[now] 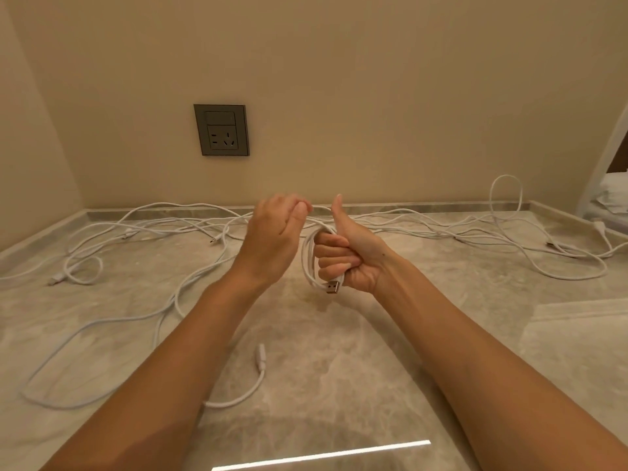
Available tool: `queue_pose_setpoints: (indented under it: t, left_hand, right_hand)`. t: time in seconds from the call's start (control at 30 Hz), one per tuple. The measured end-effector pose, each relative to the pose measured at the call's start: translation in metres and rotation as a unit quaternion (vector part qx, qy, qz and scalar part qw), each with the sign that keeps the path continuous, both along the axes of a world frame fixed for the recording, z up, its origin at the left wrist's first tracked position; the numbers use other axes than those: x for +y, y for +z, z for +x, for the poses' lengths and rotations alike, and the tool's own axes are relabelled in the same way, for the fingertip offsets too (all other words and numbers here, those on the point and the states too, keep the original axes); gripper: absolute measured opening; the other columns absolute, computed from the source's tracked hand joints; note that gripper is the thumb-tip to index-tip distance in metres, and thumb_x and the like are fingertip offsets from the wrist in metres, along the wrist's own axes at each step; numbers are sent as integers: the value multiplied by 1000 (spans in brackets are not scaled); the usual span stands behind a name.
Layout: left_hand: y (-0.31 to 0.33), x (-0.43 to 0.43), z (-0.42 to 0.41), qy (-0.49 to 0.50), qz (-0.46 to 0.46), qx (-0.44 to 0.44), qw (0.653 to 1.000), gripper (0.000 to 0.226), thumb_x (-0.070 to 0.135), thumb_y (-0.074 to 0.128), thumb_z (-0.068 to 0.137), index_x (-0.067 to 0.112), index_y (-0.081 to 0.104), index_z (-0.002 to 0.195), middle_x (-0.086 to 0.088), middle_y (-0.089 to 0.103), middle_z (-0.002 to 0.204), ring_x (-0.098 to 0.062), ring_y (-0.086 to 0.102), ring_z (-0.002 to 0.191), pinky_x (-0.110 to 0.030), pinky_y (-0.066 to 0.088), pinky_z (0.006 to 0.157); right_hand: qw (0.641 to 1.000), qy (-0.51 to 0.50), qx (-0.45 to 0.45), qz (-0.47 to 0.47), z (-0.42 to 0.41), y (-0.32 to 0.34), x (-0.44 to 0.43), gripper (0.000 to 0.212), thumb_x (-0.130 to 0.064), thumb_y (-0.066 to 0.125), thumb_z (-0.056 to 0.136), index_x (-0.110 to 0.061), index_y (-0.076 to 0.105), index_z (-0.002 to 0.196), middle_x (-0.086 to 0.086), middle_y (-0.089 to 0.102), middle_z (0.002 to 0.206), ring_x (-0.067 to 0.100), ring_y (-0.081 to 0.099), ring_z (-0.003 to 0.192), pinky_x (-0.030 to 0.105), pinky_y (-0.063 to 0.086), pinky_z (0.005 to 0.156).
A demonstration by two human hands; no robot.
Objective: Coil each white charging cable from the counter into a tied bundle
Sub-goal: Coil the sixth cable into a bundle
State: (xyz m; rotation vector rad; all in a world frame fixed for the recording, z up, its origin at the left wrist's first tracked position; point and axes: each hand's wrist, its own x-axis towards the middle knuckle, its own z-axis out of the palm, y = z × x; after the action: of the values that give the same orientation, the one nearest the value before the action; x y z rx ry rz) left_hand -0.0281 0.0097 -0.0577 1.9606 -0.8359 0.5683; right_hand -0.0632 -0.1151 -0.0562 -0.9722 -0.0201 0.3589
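The thin white charging cable (311, 256) loops around our fisted right hand (346, 256), thumb up, above the marble counter (339, 351); our left hand (275, 239) pinches its strand.

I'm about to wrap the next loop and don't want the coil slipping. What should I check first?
1. Coil held around right hand fingers: ok.
2. USB plug end hanging free below the grip: ok.
3. Left hand pinching the running cable: ok.
4. Running cable free of the loose cables behind: cannot tell.
5. Counter below the hands bare for setting down: ok.
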Motion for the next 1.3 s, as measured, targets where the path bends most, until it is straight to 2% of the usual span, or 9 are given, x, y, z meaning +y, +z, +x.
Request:
queue_pose_setpoints:
  t: [0.13, 0.2, 0.4, 0.5, 0.7, 0.87, 1.03, 1.13, 1.3]
  left_hand:
    - [-9, -1, 2, -71, 11, 96, 993, 56, 35, 29, 101, -5, 60, 77, -13, 62, 75, -21, 53, 73, -44, 43, 80]
    - [-10, -4, -1, -101, -8, 150, 983, 59, 35, 29, 100, -8, 64, 80, -17, 66, 75, -23, 58, 71, -41, 47, 76]
    - [-12, -11, -12, -78, 1, 186, 979, 60, 41, 26, 99, 7, 53, 58, -3, 53, 46, -8, 48, 32, -19, 37, 37]
    - [-13, -14, -14, -81, 17, 165, 983, 48, 35, 33, 99, 15, 47, 59, 3, 46, 49, -8, 42, 35, -18, 31, 38]
    - [-12, -15, -2, 25, -12, 91, 995, 36, 24, 33, 100, 9, 50, 72, 4, 45, 61, -18, 43, 64, -24, 23, 56]
    - [-12, -8, 7, 103, -73, 77, 989, 37, 23, 29, 101, 0, 56, 88, -3, 48, 71, -21, 43, 72, -22, 20, 56]
    - [-13, -9, 7, 89, -88, 115, 985, 39, 27, 27, 101, 7, 48, 74, -2, 46, 63, -25, 44, 66, -28, 26, 62]
    - [-12, -8, 7, 26, -121, 174, 977, 47, 30, 29, 101, 13, 45, 60, 1, 44, 51, -17, 40, 48, -29, 30, 49]
    - [-6, 3, 11, 10, -138, 187, 973, 38, 26, 40, 99, 14, 54, 65, 7, 42, 48, -7, 35, 39, -22, 27, 42]
  right_hand:
    - [977, 179, 19, 115, 4, -4, -1, 81, -69, 32, 79, 1, 51, 43, 2, 28, 36, 11, 24, 32, 19, 30, 37]
    - [976, 181, 6, 118, 3, -5, -4, 80, -68, 35, 78, 4, 55, 48, 3, 34, 39, 15, 29, 34, 22, 33, 40]
    - [989, -141, 45, -27, 0, 0, 1, 80, -70, 21, 87, -12, 28, 32, -4, 20, 27, 3, 15, 18, 10, 15, 22]
    - [969, -238, 47, -48, 3, 0, 5, 65, -67, 27, 88, -15, 27, 50, -4, 19, 30, 4, 14, 20, 9, 15, 23]
    - [983, -170, -1, 72, 2, 0, 10, 53, -54, 37, 92, -8, 44, 69, -3, 37, 37, 4, 37, 28, 13, 42, 37]
    - [984, -157, -50, -65, 2, -9, 21, 33, -40, 46, 94, -10, 58, 85, -2, 52, 62, 7, 52, 57, 24, 48, 66]
    - [967, -215, -68, -120, 3, -11, 29, 40, -33, 35, 101, -17, 47, 66, -6, 51, 56, 6, 47, 52, 22, 37, 61]
    - [956, -238, -98, -141, 4, -9, 27, 40, -28, 30, 103, -17, 41, 66, -11, 42, 40, 4, 40, 43, 22, 32, 59]
    - [970, -156, -130, -133, -1, -3, 11, 38, -21, 27, 103, -15, 36, 67, -11, 31, 40, 2, 28, 37, 14, 29, 47]
